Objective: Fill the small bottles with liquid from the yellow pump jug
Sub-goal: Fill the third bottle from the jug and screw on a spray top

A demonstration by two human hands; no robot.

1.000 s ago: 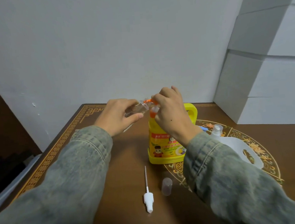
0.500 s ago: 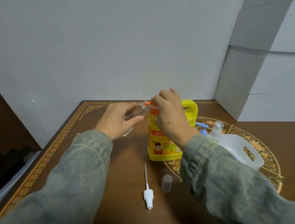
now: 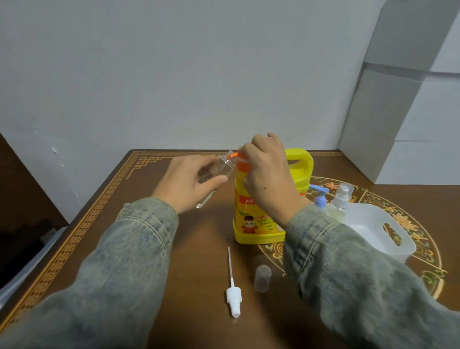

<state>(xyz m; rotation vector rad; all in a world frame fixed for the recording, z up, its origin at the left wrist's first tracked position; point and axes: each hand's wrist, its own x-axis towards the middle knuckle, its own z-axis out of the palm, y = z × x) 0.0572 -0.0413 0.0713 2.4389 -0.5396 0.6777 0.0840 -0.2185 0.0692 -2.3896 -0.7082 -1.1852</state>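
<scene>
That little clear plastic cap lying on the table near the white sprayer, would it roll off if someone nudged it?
Probably. The small clear plastic cap lies on its side on the smooth brown wooden table, and its round shape would likely let it roll. It looks thin and hollow, so probably very light and easily knocked. It may curve rather than roll straight, if tapered.

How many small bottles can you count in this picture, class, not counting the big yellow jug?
3. One clear bottle is held in the left hand at the jug's orange spout; a blue-pump bottle and a clear spray bottle stand right of the jug. The sleeve may hide others.
</scene>
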